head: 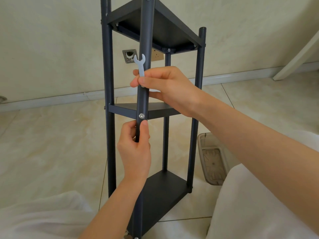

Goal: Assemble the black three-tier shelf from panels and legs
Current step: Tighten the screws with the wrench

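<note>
Fingers of the left hand point(136, 149) curl round the front leg point(146, 40) just below its bolt point(141, 116); at twelve o'clock from them the right hand point(165, 88) wraps the same leg, pinching a flat wrench point(140, 66) against it. The shelf point(164, 190) stands upright on floor tiles point(51, 135), three panels point(155, 111) mounted. Light, stiff, probably tippy: legs beside a panel joint seem the safest hold.
</note>
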The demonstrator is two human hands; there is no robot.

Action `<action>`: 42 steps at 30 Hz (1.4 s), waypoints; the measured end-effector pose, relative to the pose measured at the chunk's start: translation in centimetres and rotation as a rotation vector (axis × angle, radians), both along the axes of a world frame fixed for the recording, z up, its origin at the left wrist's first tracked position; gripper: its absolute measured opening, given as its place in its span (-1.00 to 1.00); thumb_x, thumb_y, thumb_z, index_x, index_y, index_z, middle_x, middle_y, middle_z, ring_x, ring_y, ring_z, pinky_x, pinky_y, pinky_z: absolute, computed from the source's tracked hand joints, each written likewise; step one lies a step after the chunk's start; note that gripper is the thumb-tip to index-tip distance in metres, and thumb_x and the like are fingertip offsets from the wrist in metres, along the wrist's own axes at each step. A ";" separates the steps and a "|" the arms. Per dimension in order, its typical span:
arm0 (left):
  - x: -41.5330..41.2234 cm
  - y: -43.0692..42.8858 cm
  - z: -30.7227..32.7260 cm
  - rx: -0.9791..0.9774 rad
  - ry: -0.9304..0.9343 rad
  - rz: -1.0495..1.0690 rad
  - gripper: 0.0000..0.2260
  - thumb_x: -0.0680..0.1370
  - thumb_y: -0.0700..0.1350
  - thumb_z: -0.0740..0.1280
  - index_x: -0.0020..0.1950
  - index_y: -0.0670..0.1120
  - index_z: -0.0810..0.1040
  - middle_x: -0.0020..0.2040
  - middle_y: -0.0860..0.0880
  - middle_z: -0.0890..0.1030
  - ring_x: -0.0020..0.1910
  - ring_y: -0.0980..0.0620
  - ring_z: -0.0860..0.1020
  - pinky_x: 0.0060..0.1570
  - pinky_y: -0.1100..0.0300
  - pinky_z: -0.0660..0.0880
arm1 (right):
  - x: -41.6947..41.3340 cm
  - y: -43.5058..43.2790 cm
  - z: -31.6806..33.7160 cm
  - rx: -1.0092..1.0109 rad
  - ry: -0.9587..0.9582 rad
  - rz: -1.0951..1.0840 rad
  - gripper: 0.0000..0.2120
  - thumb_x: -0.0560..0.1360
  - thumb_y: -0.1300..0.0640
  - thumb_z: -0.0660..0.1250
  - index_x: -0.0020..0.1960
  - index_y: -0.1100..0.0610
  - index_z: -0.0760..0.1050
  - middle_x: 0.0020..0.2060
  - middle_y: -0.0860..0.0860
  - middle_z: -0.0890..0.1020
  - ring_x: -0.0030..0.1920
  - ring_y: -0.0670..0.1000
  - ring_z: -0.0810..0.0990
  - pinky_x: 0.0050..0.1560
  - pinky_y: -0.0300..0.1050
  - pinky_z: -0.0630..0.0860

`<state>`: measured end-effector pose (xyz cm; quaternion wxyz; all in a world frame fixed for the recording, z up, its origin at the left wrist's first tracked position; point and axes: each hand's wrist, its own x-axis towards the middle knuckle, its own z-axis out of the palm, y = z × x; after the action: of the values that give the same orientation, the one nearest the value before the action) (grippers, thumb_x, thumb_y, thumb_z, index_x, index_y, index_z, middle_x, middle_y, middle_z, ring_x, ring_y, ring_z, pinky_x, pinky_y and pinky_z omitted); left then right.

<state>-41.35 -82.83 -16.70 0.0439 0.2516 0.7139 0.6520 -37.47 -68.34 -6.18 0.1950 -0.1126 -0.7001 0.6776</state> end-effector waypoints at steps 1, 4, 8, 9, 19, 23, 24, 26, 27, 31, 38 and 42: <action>0.1 0.1 0.0 -0.001 0.001 0.000 -0.72 0.60 0.12 0.28 0.08 -0.07 0.56 -0.20 -0.08 0.58 -0.28 -0.15 0.54 -0.31 0.05 0.48 | 0.1 0.2 0.0 0.001 -0.011 -0.009 -0.84 0.61 0.19 0.30 0.01 0.10 0.67 0.16 -0.01 0.66 0.22 -0.07 0.59 0.20 -0.14 0.56; 0.3 0.1 0.0 -0.008 0.003 -0.005 -0.77 0.63 0.09 0.29 0.08 -0.05 0.56 -0.20 -0.06 0.58 -0.28 -0.14 0.54 -0.32 0.07 0.47 | 0.7 0.7 0.1 0.015 -0.048 -0.056 -0.84 0.61 0.18 0.30 0.02 0.14 0.67 0.11 -0.01 0.68 0.19 -0.05 0.61 0.31 0.01 0.51; 0.4 0.2 -0.2 -0.020 0.013 -0.003 -0.82 0.64 0.07 0.29 0.07 -0.02 0.55 -0.22 -0.02 0.57 -0.31 -0.08 0.53 -0.34 0.10 0.46 | 2.0 0.5 -0.4 0.104 -0.091 -0.210 -0.82 0.57 0.16 0.33 -0.03 0.20 0.69 0.08 0.20 0.65 0.13 0.05 0.58 0.26 -0.18 0.48; 0.4 0.3 -0.2 -0.020 0.015 -0.002 -0.82 0.63 0.08 0.28 0.07 -0.01 0.54 -0.22 -0.01 0.57 -0.31 -0.06 0.53 -0.34 0.10 0.46 | 2.3 0.3 -0.7 0.122 -0.102 -0.273 -0.81 0.56 0.17 0.33 -0.05 0.23 0.69 0.07 0.28 0.62 0.08 0.04 0.57 0.15 -0.36 0.47; 0.3 1.1 -0.2 0.018 0.019 -0.028 -0.81 0.62 0.09 0.26 0.12 0.01 0.40 -0.26 -0.03 0.56 -0.39 0.04 0.50 -0.39 0.14 0.44 | 5.0 -2.6 -6.1 0.282 -0.308 -0.343 -0.81 0.58 0.12 0.32 -0.11 0.08 0.70 -0.19 -0.06 0.61 -0.14 -0.13 0.54 -0.15 -0.44 0.37; 0.1 1.4 -0.1 0.030 0.026 -0.039 -0.80 0.61 0.13 0.23 0.08 0.02 0.39 -0.27 -0.03 0.55 -0.41 0.01 0.48 -0.39 0.09 0.42 | 5.1 -4.2 -9.2 0.255 -0.307 -0.411 -0.81 0.61 0.14 0.28 -0.04 0.12 0.68 -0.28 -0.09 0.57 -0.20 -0.19 0.52 -0.19 -0.45 0.38; -0.1 1.5 -0.1 0.029 0.034 -0.041 -0.81 0.61 0.13 0.23 0.07 0.03 0.40 -0.29 0.00 0.55 -0.42 0.00 0.47 -0.39 0.08 0.42 | 5.0 -4.6 -9.9 0.237 -0.295 -0.429 -0.80 0.62 0.15 0.27 -0.03 0.13 0.67 -0.29 -0.12 0.55 -0.22 -0.23 0.51 -0.18 -0.47 0.37; -0.5 1.4 0.0 0.022 0.055 -0.044 -0.88 0.62 0.12 0.23 0.04 0.10 0.40 -0.31 0.01 0.54 -0.43 -0.02 0.47 -0.41 0.06 0.42 | 4.6 -5.3 -10.9 0.182 -0.278 -0.447 -0.79 0.63 0.15 0.25 -0.02 0.13 0.65 -0.31 -0.14 0.51 -0.25 -0.25 0.50 -0.18 -0.48 0.36; -0.8 1.4 0.0 0.021 0.066 -0.044 -0.91 0.63 0.12 0.22 0.02 0.13 0.39 -0.31 0.01 0.53 -0.43 -0.02 0.47 -0.41 0.06 0.42 | 4.3 -5.5 -11.3 0.159 -0.270 -0.453 -0.79 0.64 0.15 0.23 -0.01 0.13 0.64 -0.32 -0.15 0.51 -0.25 -0.24 0.50 -0.18 -0.48 0.36; -1.8 1.3 0.1 -0.006 0.121 -0.029 -0.95 0.67 0.05 0.21 0.01 0.16 0.38 -0.30 0.02 0.53 -0.43 -0.05 0.48 -0.41 0.07 0.42 | 3.0 -5.4 -11.7 0.133 -0.276 -0.446 -0.75 0.66 0.13 0.20 0.09 0.16 0.65 -0.43 -0.27 0.50 -0.37 -0.21 0.47 -0.25 -0.46 0.37; -3.0 0.6 0.1 0.024 0.114 -0.026 -0.92 0.64 0.08 0.20 0.02 0.10 0.39 -0.30 -0.02 0.54 -0.46 -0.07 0.46 -0.44 0.06 0.40 | 0.1 -5.9 -11.1 0.087 -0.281 -0.292 -0.73 0.63 0.16 0.21 -0.14 0.01 0.62 -0.36 0.11 0.54 -0.37 -0.01 0.42 -0.29 -0.14 0.42; -3.7 0.0 0.0 0.024 0.130 -0.005 -0.96 0.65 0.02 0.21 0.00 0.14 0.39 -0.29 -0.04 0.55 -0.43 -0.06 0.47 -0.41 0.19 0.42 | -0.8 -6.5 -11.3 0.061 -0.314 -0.256 -0.68 0.61 0.18 0.23 -0.26 -0.03 0.58 -0.38 0.07 0.54 -0.36 -0.02 0.43 -0.30 -0.12 0.41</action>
<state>-45.05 -82.80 -16.71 -0.0040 0.2954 0.7067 0.6429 -38.27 -74.89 -17.50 0.1714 -0.2988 -0.7220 0.6001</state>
